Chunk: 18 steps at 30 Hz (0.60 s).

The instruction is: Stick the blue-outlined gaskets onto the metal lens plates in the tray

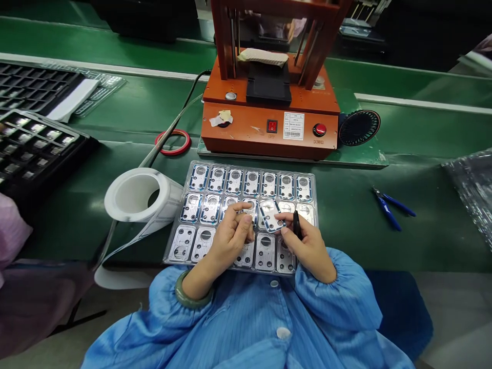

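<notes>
My right hand (305, 243) pinches a small silvery plate (271, 215) with a blue border and round holes, holding it tilted above the tray. A black pen-like tool (296, 224) also sticks up between that hand's fingers. To its left, my left hand (233, 234) is closed, thumb against curled fingers; whatever it may hold is hidden. Beneath both hands lies a clear plastic tray (166, 256) with rows of similar plates. Those in the far row show blue borders, while several in the near row look plain silver. My hands cover part of the tray.
An orange press machine (246, 123) stands behind the tray. Left are a white label roll (128, 192), red tape (180, 148) and a black tray (49, 154). Blue-handled pliers (388, 210) and plastic bags (474, 189) lie right. A pink sleeve (13, 225) shows at the left edge.
</notes>
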Each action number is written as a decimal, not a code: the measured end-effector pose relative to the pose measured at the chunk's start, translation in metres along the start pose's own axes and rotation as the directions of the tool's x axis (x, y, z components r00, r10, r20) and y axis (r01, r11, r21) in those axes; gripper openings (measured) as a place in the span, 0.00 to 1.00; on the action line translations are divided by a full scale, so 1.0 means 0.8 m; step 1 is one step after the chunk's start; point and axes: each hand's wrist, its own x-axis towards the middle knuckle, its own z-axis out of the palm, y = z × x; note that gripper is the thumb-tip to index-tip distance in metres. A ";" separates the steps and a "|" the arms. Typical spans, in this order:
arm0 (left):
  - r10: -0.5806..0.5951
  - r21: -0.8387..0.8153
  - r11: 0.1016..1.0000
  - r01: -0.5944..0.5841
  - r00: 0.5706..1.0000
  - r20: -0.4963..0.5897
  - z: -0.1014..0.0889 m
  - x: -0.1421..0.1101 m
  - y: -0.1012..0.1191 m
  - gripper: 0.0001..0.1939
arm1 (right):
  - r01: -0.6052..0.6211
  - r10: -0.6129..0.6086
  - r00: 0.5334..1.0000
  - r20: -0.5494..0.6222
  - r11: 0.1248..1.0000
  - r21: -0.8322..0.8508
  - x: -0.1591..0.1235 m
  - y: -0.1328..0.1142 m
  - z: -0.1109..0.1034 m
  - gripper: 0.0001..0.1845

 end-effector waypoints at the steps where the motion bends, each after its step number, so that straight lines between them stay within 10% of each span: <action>1: 0.003 0.004 1.000 -0.003 1.000 0.001 0.000 0.000 0.000 0.15 | -0.020 0.020 1.000 -0.010 1.000 0.011 0.001 0.000 0.001 0.14; 12: 0.065 0.074 0.995 -0.064 0.998 -0.005 0.003 -0.011 0.008 0.13 | 0.031 -0.031 1.000 -0.003 0.998 -0.055 0.000 -0.003 0.004 0.14; 18: 0.318 0.332 0.878 -0.346 0.938 0.138 -0.004 -0.028 0.037 0.08 | 0.059 -0.059 0.998 0.023 0.998 0.007 0.001 -0.007 0.007 0.12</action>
